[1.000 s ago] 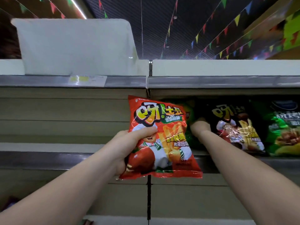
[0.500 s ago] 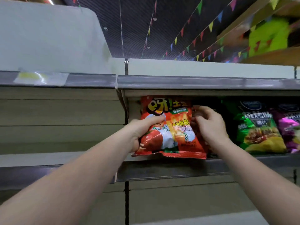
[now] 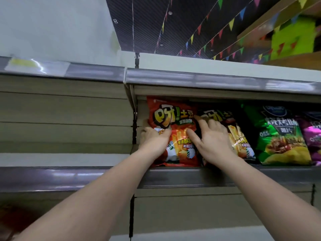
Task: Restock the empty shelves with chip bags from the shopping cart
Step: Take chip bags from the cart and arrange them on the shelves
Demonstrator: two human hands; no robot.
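our left hand (image 3: 154, 139) grips the red chip bag (image 3: 175, 131) at its left edge, fingers curled onto the front of the pack — the right hand (image 3: 214, 140) lies flat and spread across the seam where the red bag meets the dark chip bag (image 3: 238, 136) beside it, fingers straight, pressing and not pinching. the red bag stands upright at the far left end of the stocked shelf (image 3: 191, 176), its long axis vertical, its top tucked under the price rail (image 3: 208, 79) of the shelf above and its left side close against the bay's upright post (image 3: 134, 122). from our hands the bag lies straight ahead and slightly up; both are already on it, the left the nearer to its outer edge. beyond, to the right, a green chip bag (image 3: 279, 136) and a purple one (image 3: 312, 133) fill out the row. we judge the bag all but seated: what remains is a push straight back along the shelf, with the right hand keeping the neighbouring pack from tipping. the bay to the left (image 3: 66, 133) shows bare back panels — the shopping cart is out of view.
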